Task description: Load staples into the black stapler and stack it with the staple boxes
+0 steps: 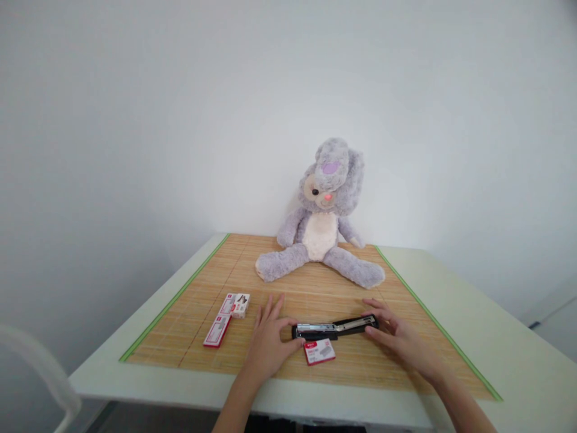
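Observation:
A black stapler (336, 328) lies opened out on the bamboo mat, its metal staple channel facing up. My left hand (269, 338) grips the stapler's left end between thumb and index finger, the other fingers spread on the mat. At the opposite end, my right hand (396, 337) has its thumb and fingers closed around the stapler's tip. A small red-and-white staple box (320, 352) lies flat just in front of the stapler, close to my left thumb. Whether staples sit in the channel is too small to tell.
Left of my hands lie a long red-and-white box (218, 328) and a small white box (241, 305) with a stapler picture. A grey plush rabbit (321, 234) sits against the wall at the back. The bamboo mat (180, 319) covers the middle of the white table (469, 313).

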`<state>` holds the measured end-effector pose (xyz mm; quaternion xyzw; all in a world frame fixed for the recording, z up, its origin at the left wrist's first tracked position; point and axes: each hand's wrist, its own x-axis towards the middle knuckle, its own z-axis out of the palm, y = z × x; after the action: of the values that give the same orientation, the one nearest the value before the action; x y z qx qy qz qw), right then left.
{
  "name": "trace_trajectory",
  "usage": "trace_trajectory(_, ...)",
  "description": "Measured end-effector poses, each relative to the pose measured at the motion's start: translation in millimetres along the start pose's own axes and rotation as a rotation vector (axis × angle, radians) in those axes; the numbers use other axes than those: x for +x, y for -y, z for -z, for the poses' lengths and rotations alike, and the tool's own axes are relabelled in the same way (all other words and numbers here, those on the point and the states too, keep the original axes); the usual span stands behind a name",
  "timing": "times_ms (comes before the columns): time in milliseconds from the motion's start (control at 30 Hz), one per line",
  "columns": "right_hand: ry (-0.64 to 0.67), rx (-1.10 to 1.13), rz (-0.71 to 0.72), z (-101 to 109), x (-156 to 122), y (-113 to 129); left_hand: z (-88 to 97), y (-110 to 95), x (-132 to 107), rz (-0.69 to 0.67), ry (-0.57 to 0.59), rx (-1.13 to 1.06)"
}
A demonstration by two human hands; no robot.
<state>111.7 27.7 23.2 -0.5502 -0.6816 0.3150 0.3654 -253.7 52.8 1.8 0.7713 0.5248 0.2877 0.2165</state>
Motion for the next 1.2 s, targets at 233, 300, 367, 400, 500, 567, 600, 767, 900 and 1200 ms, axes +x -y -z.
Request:
trace_trajectory(233,0.132,-0.161,0.035,25,11,18,-0.7,2,0,0.006,-0.003,-0.008)
trace_trajectory(300,0.151,-0.194,0.037,30,12,25,-1.0,2,0,0.005,-0.009,-0.010)
trace_trajectory(367,0.160,-0.211,0.038,32,13,34,-1.1,2,0,0.007,-0.009,-0.018)
trace_trajectory(400,0.161,-0.214,0.041,31,14,39,-1.1,2,0,0.007,-0.006,-0.025)
trace_trajectory(500,0.148,-0.213,0.060,24,18,56,-0.6,2,0,0.008,0.001,-0.043)
trace_trajectory(567,0.130,-0.207,0.079,16,21,67,-0.3,1,0,0.007,0.000,-0.048)
trace_trajectory(600,0.122,-0.204,0.090,12,23,71,-0.2,1,0,0.009,-0.003,-0.050)
trace_trajectory(767,0.100,-0.200,0.156,-9,34,87,-1.0,1,0,0.005,-0.011,-0.049)
trace_trajectory(900,0.136,-0.198,0.192,-20,42,98,-1.4,1,-1,0.007,-0.018,-0.045)
trace_trajectory(1200,0.204,-0.167,0.236,-49,54,112,1.7,-2,-1,0.005,-0.013,-0.066)
